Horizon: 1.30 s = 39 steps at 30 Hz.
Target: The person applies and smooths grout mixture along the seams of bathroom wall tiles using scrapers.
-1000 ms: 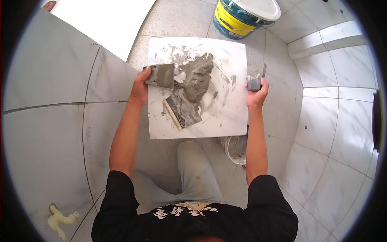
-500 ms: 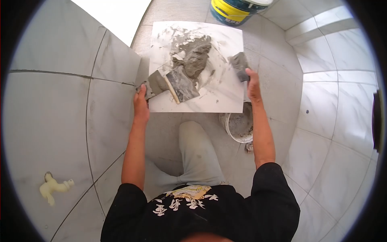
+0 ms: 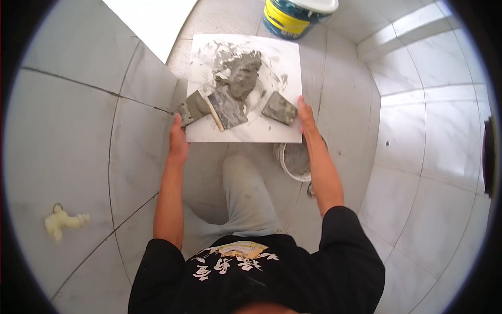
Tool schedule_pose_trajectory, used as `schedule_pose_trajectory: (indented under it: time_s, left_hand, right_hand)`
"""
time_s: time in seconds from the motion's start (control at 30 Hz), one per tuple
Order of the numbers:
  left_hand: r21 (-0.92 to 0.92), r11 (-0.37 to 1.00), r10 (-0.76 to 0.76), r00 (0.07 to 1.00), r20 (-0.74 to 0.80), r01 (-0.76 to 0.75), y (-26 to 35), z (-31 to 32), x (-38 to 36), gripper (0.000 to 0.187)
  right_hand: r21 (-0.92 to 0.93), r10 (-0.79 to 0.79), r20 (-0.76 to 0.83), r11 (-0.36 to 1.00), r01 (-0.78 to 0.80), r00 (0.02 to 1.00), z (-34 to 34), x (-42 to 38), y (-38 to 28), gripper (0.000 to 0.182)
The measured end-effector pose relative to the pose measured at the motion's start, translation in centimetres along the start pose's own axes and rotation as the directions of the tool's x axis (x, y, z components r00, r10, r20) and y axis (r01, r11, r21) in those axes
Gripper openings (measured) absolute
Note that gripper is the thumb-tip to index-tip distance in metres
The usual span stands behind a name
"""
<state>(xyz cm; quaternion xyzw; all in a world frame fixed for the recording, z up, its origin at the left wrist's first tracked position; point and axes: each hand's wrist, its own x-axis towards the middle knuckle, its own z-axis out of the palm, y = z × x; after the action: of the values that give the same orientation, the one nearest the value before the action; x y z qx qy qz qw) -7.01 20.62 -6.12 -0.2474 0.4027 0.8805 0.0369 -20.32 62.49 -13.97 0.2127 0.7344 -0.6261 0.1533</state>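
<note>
A square white tile lies level in front of me, bearing a lump of wet grey mortar. My left hand grips the tile's left edge, its thumb by a mortar-smeared flat piece that overhangs there. My right hand is closed on the right edge, thumb on top and fingers hidden beneath. Just inside that thumb rests a grey rectangular flat piece, smeared with mortar. Between the two pieces, a dark flat plate with a pale edge strip leans into the mortar.
A teal bucket with a yellow label stands beyond the tile. Below my right forearm is a white bucket with grey residue. Tiled walls rise on both sides; a cream tap juts from the left one. My bent knee is under the tile.
My right hand has let go of the grey flat piece, which now lies on the tile, and has taken hold of the tile's right edge. The left hand stays at the left edge.
</note>
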Motion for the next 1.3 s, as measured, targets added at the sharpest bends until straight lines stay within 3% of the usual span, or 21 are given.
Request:
schedule_pose_trajectory:
  time_s: [0.07, 0.2, 0.3, 0.37, 0.47, 0.57, 0.63, 0.73, 0.8, 0.9, 0.97, 1.0, 1.07, 1.1, 1.17, 1.23, 1.3]
  left_hand:
    - [0.014, 0.999, 0.042, 0.997, -0.06, -0.041, -1.1, -1.0, 0.6, 0.057]
    - [0.124, 0.985, 0.138, 0.975, -0.174, -0.117, 0.2, 1.0, -1.8, 0.057]
    - [0.153, 0.986, 0.09, 0.977, -0.193, -0.06, 0.2, 2.2, -2.8, 0.058]
    - [0.303, 0.952, 0.009, 0.991, -0.134, 0.032, -1.6, 1.8, -5.4, 0.058]
    - [0.288, 0.947, -0.137, 0.99, -0.037, 0.142, -5.2, 5.4, -10.3, 0.06]
    - [0.249, 0.944, -0.238, 0.97, 0.057, 0.217, -11.2, 4.5, -10.5, 0.062]
    - [0.255, 0.929, -0.301, 0.948, 0.102, 0.267, -12.5, 4.3, -9.9, 0.064]
    - [0.22, 0.911, -0.384, 0.913, 0.137, 0.35, -12.2, 5.9, -8.2, 0.072]
    - [0.24, 0.803, -0.58, 0.808, 0.106, 0.545, -13.2, 4.3, -5.9, 0.08]
    - [0.39, 0.69, -0.658, 0.753, -0.013, 0.609, -12.7, 1.7, -0.7, 0.096]
    - [0.171, 0.783, -0.616, 0.783, 0.08, 0.598, -11.6, -2.9, 8.4, 0.106]
    - [0.132, 0.866, -0.477, 0.876, -0.073, 0.483, -7.3, 0.0, 9.8, 0.101]
    - [0.193, 0.929, -0.275, 0.937, -0.214, 0.316, -3.2, 2.2, 14.3, 0.076]
    - [0.193, 0.93, -0.274, 0.939, -0.207, 0.314, -2.9, 2.5, 15.4, 0.076]
    - [0.543, 0.814, -0.125, 0.975, -0.182, 0.206, -2.3, 3.7, 17.4, 0.047]
    - [0.484, 0.844, -0.169, 0.971, -0.167, 0.23, -2.0, 4.2, 17.5, 0.043]
    - [0.38, 0.885, -0.174, 0.949, -0.264, 0.268, -2.6, 4.7, 17.7, 0.042]
  right_hand:
    - [0.098, 0.056, -0.139, 0.994, -0.043, 0.989, 1.4, -1.9, -1.7, 0.073]
    - [0.078, 0.081, -0.172, 0.995, -0.069, 0.982, 0.9, -5.6, -3.0, 0.064]
    - [0.243, 0.078, -0.168, 0.969, -0.035, 0.983, -1.0, -7.1, -1.0, 0.056]
    - [0.34, 0.145, -0.254, 0.939, -0.052, 0.956, -3.9, -13.5, 1.6, 0.055]
    - [0.377, 0.25, -0.407, 0.922, -0.088, 0.878, -9.7, -21.5, 6.2, 0.056]
    - [0.44, 0.328, -0.477, 0.892, -0.101, 0.816, -13.0, -27.7, 10.2, 0.056]
    - [0.477, 0.389, -0.518, 0.871, -0.12, 0.762, -14.1, -29.0, 14.3, 0.059]
    - [0.5, 0.382, -0.501, 0.86, -0.1, 0.777, -14.4, -29.5, 16.5, 0.058]
    - [0.524, 0.384, -0.492, 0.848, -0.087, 0.781, -13.8, -29.0, 17.4, 0.057]
    - [0.527, 0.382, -0.499, 0.847, -0.077, 0.778, -13.2, -29.1, 16.6, 0.057]
    - [0.522, 0.369, -0.53, 0.852, -0.049, 0.763, -12.8, -29.6, 17.0, 0.058]
    - [0.532, 0.38, -0.517, 0.845, -0.06, 0.767, -13.0, -29.5, 17.3, 0.058]
    - [0.536, 0.378, -0.504, 0.842, -0.062, 0.776, -13.2, -28.9, 16.9, 0.059]
    - [0.524, 0.403, -0.517, 0.847, -0.093, 0.756, -13.0, -29.3, 16.5, 0.059]
    - [0.518, 0.416, -0.53, 0.849, -0.106, 0.739, -13.0, -29.5, 16.3, 0.06]
    - [0.551, 0.424, -0.487, 0.827, -0.108, 0.764, -12.8, -29.9, 16.2, 0.06]
    - [0.577, 0.431, -0.444, 0.808, -0.117, 0.785, -12.8, -29.2, 16.0, 0.06]
